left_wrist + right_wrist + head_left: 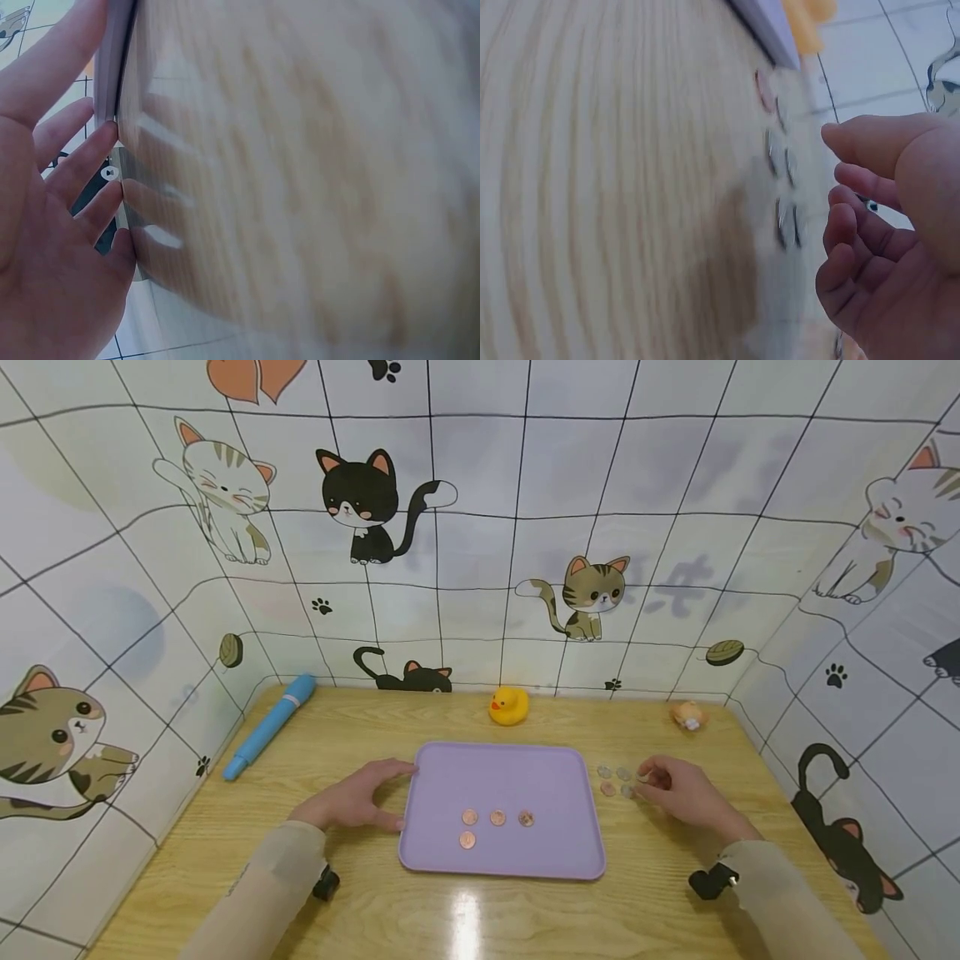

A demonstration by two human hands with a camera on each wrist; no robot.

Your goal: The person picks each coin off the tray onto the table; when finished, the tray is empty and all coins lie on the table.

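My left hand (358,795) rests at the left edge of a lilac tray (517,777), its thumb and index finger spread along the rim. Several copper coins lie in the tray, among them one coin (498,817) in the middle of a row. To the tray's right, my right hand (686,789) hovers low over the table, fingers loosely bent beside a small group of coins. That group has a copper coin (607,788) and several silver coins (772,152). In the right wrist view, the thumb and fingers (841,225) stand apart with nothing between them.
A yellow rubber duck (509,706) stands behind the tray. At the back right sits a small orange-brown figure (688,716). A long blue cylinder (270,727) lies at the far left. Walls with cat prints (480,543) enclose the wooden table (360,902).
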